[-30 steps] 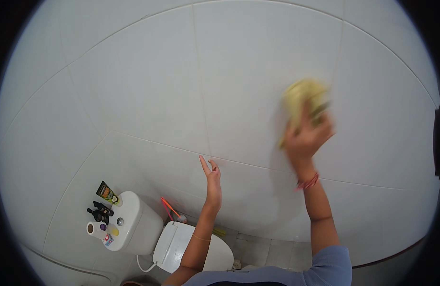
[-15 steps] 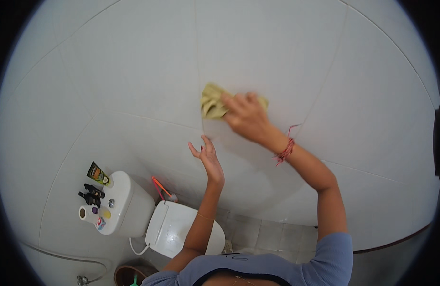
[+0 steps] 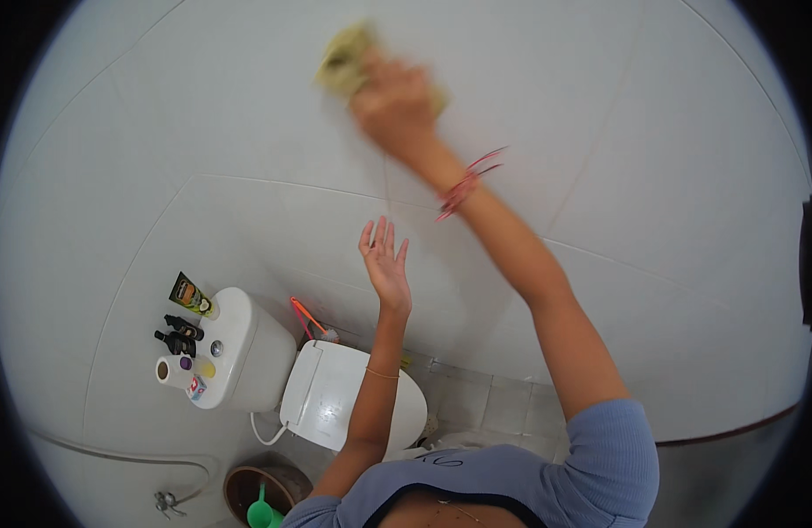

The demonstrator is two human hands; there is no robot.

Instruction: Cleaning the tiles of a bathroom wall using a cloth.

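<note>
A yellowish cloth (image 3: 342, 63) lies crumpled against the white tiled wall (image 3: 247, 106), high up in the picture. My right hand (image 3: 397, 104) presses it there, fingers closed over it and smeared by motion. A red thread bracelet hangs on that wrist. Lower down, my left hand (image 3: 388, 264) is raised near the wall with its fingers stretched apart and nothing in it. Whether its fingertips touch the tiles I cannot tell.
Below my left arm is a toilet with its lid (image 3: 335, 396) down. Its cistern (image 3: 247, 352) bears a green-and-black tube (image 3: 191, 295), dark bottles (image 3: 177, 339) and a paper roll (image 3: 166, 371). A brown bucket (image 3: 240, 493) holds a green dipper (image 3: 261, 510).
My right hand has swept the cloth up and to the left along the wall. My left hand has risen slightly, its fingers now pointing more upward.
</note>
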